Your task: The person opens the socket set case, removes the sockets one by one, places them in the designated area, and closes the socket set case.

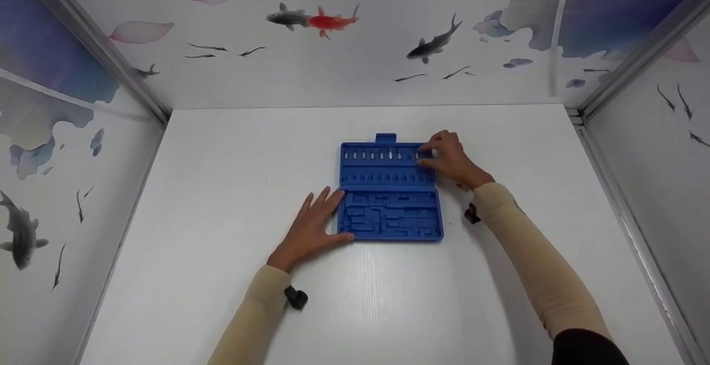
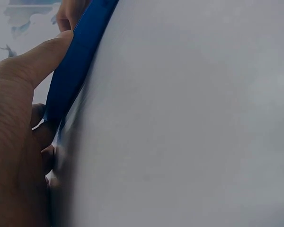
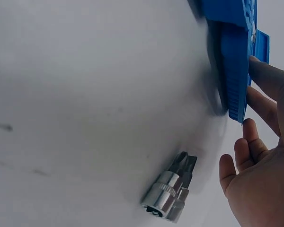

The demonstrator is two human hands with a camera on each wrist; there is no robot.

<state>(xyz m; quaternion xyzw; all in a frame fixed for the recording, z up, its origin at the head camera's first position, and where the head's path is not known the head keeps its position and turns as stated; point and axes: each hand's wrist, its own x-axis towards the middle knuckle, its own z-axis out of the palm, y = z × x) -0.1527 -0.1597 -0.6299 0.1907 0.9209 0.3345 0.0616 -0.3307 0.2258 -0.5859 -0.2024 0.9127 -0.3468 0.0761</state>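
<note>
Your left hand (image 1: 310,229), spread wide, probably steadies the blue case (image 1: 388,187) on the counter (image 1: 222,187), so your right hand (image 1: 454,161), fingers narrow, can handle its metal bits (image 1: 390,153) (if pinching one, I cannot tell).

Head view evenly lit, slightly soft; table (image 1: 366,298) glare at 6 o'clock, faint sleeve (image 1: 532,254) shadow toward 4. Left wrist dim, blurry toward 8. Right wrist: soft case (image 3: 234,66) shadow at 2.

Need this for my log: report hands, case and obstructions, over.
Left hand touching open blue bit case. Right hand at right end of upper metal bits. Loose bits on table beside case; nothing visibly blocking.
</note>
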